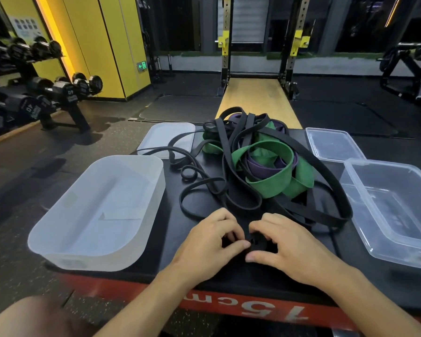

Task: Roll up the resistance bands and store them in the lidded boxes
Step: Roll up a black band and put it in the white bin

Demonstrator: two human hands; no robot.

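Left hand (212, 242): fingers curled, thumb and fingertips pinching the left side of the black roll.
Right hand (289, 246): fingers curled the same way, thumb low and fingertips on top, pinching the right side of the black roll.
Black roll (257, 244): a small tight coil of black band, resting on the platform close to its near edge, caught between both hands; the fingers hide most of it, and which strand of the tangle feeds it cannot be told.
Platform (229, 276): black top, red front face printed "15cm".
Frosted box (83, 254): on the platform's left side, just beside the left hand, lid off; only its bare floor shows, with a pale label seen through the plastic.
Frosted lid (161, 132): flat behind the frosted box, a thin black strand lying across its near corner.
Clear box (387, 246): on the right side, near the right hand, lid off; its bare see-through floor shows.
Clear lid (331, 142): flat behind the clear box.
Tangle: loose bands heaped mid-platform just beyond the hands, between the two boxes.
Green band (265, 188): wide, looped at the heap's centre.
Purple band (260, 167): tucked inside the green loop.
Black bands (225, 154): narrow, sprawling over and around the heap, the nearest loops reaching almost to the knuckles.
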